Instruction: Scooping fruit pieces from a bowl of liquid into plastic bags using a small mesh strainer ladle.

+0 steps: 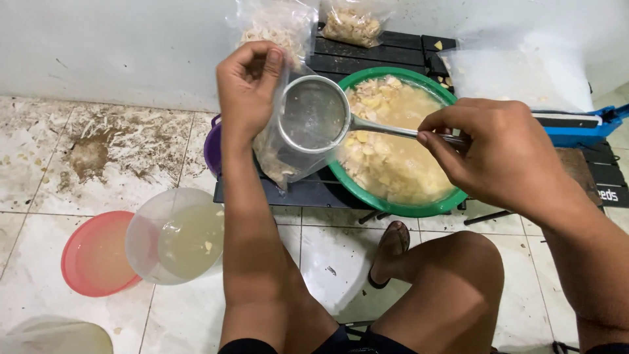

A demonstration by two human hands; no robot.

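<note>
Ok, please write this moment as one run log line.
left hand: holds bag open | right hand: holds strainer at bag | green bowl: full

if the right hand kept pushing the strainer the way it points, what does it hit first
Probably the clear plastic bag held open by the left hand: the right hand aims the metal strainer leftward at it, though depth is unclear.

A clear tub [175, 237] of cloudy liquid beside a pink lid [92, 255] on the tiled floor [78, 151]
</note>
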